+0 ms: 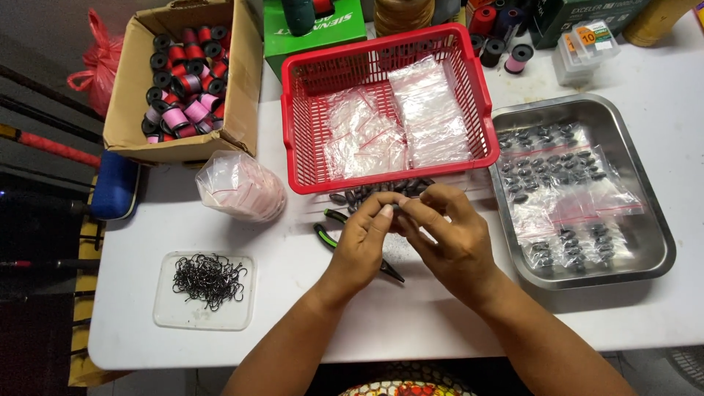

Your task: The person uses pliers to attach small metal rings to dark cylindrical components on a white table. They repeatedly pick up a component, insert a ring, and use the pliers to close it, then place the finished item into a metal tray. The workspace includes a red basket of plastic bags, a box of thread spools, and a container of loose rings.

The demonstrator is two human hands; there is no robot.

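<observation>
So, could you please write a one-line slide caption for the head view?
Both hands, left and right, meet over dark sinkers beside a red basket and steel tray.

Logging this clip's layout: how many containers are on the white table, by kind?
Cardboard box of thread spools: 1
Red plastic basket of clear zip bags: 1
Steel tray of bagged sinkers: 1
Clear shallow lid of hooks: 1
Total: 4
Left hand and right hand meet over the loose sinkers.

Left hand [364, 246], right hand [447, 235] together, fingers [384, 213] pinched, touching.
</observation>
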